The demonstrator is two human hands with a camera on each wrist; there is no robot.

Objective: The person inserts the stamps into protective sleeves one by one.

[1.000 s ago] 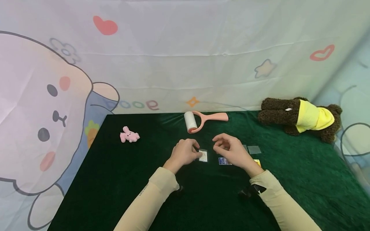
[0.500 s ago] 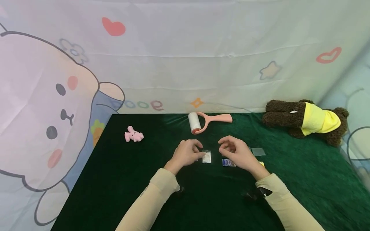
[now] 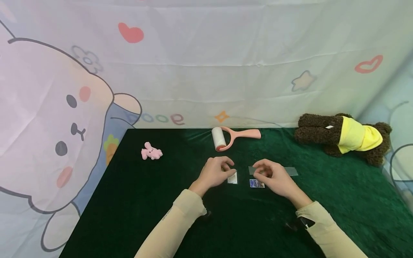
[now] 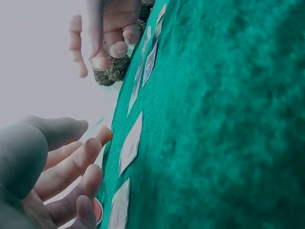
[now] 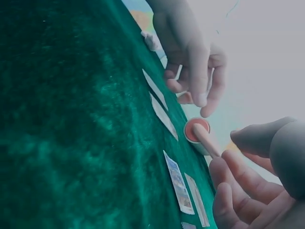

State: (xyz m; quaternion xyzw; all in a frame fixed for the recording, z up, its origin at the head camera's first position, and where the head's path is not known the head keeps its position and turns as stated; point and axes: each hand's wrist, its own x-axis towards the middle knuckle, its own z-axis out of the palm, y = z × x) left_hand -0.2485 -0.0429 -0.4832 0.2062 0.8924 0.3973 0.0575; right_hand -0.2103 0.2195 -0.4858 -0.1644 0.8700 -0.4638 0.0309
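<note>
My left hand (image 3: 215, 171) hovers over a pale card (image 3: 232, 178), fingers loosely bent with nothing between them. From the left wrist, two pale cards lie flat, a nearer one (image 4: 119, 207) and a farther one (image 4: 131, 145). My right hand (image 3: 273, 176) is held above the cloth with relaxed fingers, holding nothing. A blue picture card (image 3: 257, 183) lies below its fingertips. Clear rectangular sleeves show on either side of this hand, a left one (image 3: 250, 171) and a right one (image 3: 292, 171). The right wrist view shows the blue card (image 5: 177, 183) beside a pale strip-like sleeve (image 5: 197, 200).
Behind the hands lies a lint roller (image 3: 237, 137) with a pink handle. A small pink plush (image 3: 151, 152) sits at the left. At the back right, a brown plush bear (image 3: 343, 138) in yellow clothing lies on the dark green cloth (image 3: 129, 208). A printed curtain stands behind.
The head view has shifted slightly. My right hand has moved right, uncovering a clear sleeve and hiding a yellow card. My left hand has moved a little right, over more of the pale card.
</note>
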